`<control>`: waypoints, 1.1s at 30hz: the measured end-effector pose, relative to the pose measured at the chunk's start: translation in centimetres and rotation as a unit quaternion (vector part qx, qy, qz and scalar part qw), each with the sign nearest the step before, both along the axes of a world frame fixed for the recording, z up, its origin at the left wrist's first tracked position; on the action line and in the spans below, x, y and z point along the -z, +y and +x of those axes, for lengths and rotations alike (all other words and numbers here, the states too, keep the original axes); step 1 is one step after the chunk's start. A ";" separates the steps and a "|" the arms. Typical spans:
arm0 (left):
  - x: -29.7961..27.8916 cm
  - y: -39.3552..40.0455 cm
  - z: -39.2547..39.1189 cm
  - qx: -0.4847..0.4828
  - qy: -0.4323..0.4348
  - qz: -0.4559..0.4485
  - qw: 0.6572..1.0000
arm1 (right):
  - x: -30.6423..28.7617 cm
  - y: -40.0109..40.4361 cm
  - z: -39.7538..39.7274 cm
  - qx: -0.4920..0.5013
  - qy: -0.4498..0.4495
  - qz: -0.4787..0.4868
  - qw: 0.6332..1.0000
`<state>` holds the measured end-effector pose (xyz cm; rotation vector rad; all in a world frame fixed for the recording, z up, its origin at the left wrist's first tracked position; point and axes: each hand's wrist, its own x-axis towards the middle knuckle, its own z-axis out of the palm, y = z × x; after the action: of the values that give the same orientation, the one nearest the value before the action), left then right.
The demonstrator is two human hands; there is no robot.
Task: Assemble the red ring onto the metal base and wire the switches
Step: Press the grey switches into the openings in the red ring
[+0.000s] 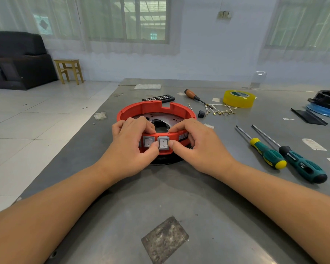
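Your left hand (131, 143) grips the near-left wall of the red ring (154, 111): fingers curled over the top rim, thumb pressed by the left rocker switch (148, 142). The ring sits on the metal base (152, 119), mid-desk, toward the left edge of the grey desk (179, 197); the perforated plate of the base shows inside the ring. A second rocker switch (163, 143) sits beside the first, between your two thumbs. Your right hand (196, 147) pinches the ring's near-right wall, fingers over the rim, thumb against that switch's right side.

Behind the ring: black bit case (158, 98), wooden-handled screwdriver (195, 97), loose wires (221, 109) with terminals, yellow tape roll (239, 98). Toward the right edge: two green-handled screwdrivers (286, 155), lying near each other.
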<state>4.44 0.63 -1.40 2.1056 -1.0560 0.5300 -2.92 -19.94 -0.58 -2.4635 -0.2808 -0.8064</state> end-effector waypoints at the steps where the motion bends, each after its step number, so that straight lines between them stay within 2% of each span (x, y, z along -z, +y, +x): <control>1: 0.0 0.0 0.0 0.001 -0.001 -0.002 1.000 | 0.0 0.0 0.1 0.002 0.001 -0.001 1.000; 13: 0.1 1.3 1.3 0.015 -0.031 -0.001 0.999 | 0.6 -0.2 0.1 -0.002 -0.009 0.001 1.000; 19: -0.2 2.8 2.9 -0.010 -0.038 0.029 0.999 | 0.4 0.0 0.2 0.009 -0.007 0.025 1.000; 26: -0.3 1.5 2.2 -0.048 -0.054 0.020 0.997 | 0.3 -0.4 0.3 0.013 0.000 0.044 0.999; 31: 0.3 -0.1 0.4 -0.089 -0.085 0.018 0.992 | 0.5 -0.6 0.4 0.054 -0.008 0.047 0.997; 33: 0.1 0.1 0.4 -0.071 -0.080 0.030 0.994 | 0.4 -0.8 0.3 0.058 -0.007 0.040 0.998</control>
<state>4.89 0.70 -1.54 2.2322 -1.0262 0.7562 -2.64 -20.73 -1.00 -2.4183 -0.1095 -0.8658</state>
